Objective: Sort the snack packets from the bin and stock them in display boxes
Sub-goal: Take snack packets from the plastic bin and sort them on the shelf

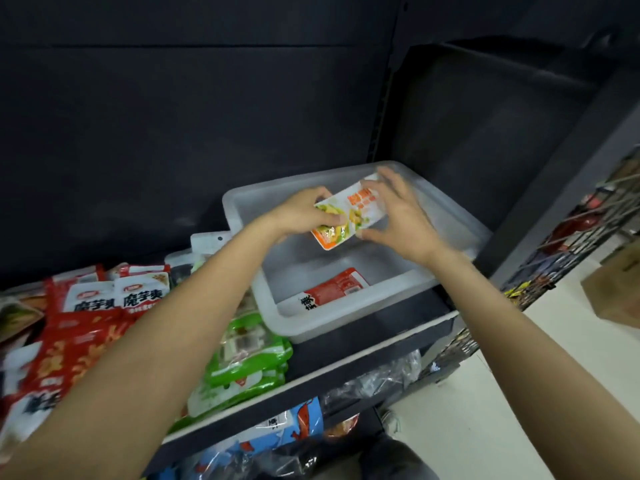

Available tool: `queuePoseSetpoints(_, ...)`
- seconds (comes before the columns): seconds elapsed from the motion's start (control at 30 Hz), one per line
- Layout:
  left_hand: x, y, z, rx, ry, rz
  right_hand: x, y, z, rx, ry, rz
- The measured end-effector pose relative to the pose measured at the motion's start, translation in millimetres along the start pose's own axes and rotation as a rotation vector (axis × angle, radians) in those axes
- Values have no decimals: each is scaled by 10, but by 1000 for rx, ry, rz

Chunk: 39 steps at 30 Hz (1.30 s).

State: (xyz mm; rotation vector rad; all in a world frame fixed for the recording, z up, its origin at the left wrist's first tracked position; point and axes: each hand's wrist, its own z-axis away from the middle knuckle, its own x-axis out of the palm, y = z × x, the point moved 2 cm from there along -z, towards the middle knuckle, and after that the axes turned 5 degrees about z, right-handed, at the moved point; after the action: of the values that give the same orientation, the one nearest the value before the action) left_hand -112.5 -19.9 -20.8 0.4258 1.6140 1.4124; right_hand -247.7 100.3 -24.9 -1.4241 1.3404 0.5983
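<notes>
Both hands hold one orange and white packet (pixel 346 216) in the air above the clear plastic bin (pixel 446 220), over its back half. Left hand (pixel 301 213) grips the packet's left end, fingers curled over the top edge, thumb across the printed face. Right hand (pixel 398 209) pinches the right end: fingers hooked over the far edge, thumb under the near edge. Packet is tilted, lower left corner dipping toward the bin floor, clear of the walls.

Bin sits on a dark shelf (pixel 363 355), turned at an angle, its front corner close to the shelf's white front edge. Inside lies one red packet (pixel 332 289) flat against the front wall; the rest of the floor is bare, with open room behind and right of it. Right rim runs close to the dark shelf upright.

Left of the bin, touching its left wall, is a stack of green packets (pixel 249 362) reaching the shelf's front edge. Further left, red and white packets (pixel 104 306) are packed tight under the left forearm. Lower shelf holds blue packets (pixel 277 434). Wire rack (pixel 568 244) and brown paper bag (pixel 616 292) stand on the floor to the right, well apart from the bin.
</notes>
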Motion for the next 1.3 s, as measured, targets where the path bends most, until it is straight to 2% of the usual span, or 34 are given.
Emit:
queuePoseSetpoints(0.07, -175, -31, 315, -11, 134, 121, 20, -262, 173, 127, 221, -224)
queuePoseSetpoints(0.13, -305, -85, 666, -7, 260, 110, 58, -619, 310, 275, 314, -532)
queuePoseSetpoints(0.23, -422, -147, 1190, 59, 398, 55, 190, -1253, 448, 391, 170, -982)
queuePoseSetpoints(0.4, -730, -389, 2133, 123, 597, 264, 504, -2234, 599, 335, 18, -1236)
queuePoseSetpoints(0.5, -1009, -654, 2664, 98, 757, 225, 756, -2768, 599, 253, -162, -1201)
queuePoseSetpoints(0.6, -1322, -876, 3143, 17, 871, -176, 1041, -3277, 528, 133, -304, -1119)
queuePoseSetpoints(0.67, -1508, -1050, 3401, -117, 903, -479, 1236, -3570, 461, 90, -392, -1049)
queuePoseSetpoints(0.73, -1618, -1180, 3634, -281, 904, -563, 1454, -3810, 364, 92, -466, -978)
queuePoseSetpoints(0.83, -1649, -1301, 3831, -360, 806, -613, 1740, -4060, 195, 75, -478, -792)
queuePoseSetpoints(0.93, -1617, -1380, 3881, -408, 658, -702, 1914, -4212, 64, -97, -485, -408)
queuePoseSetpoints(1.03, -1577, -1380, 3868, -389, 632, -768, 1988, -4230, 59, -206, -544, -162)
queuePoseSetpoints(1.1, -1572, -1381, 3854, -378, 648, -830, 1979, -4195, 85, -217, -551, -141)
queuePoseSetpoints(1.3, -1578, -1311, 3806, -320, 706, -1012, 1717, -4064, 163, -290, -477, -325)
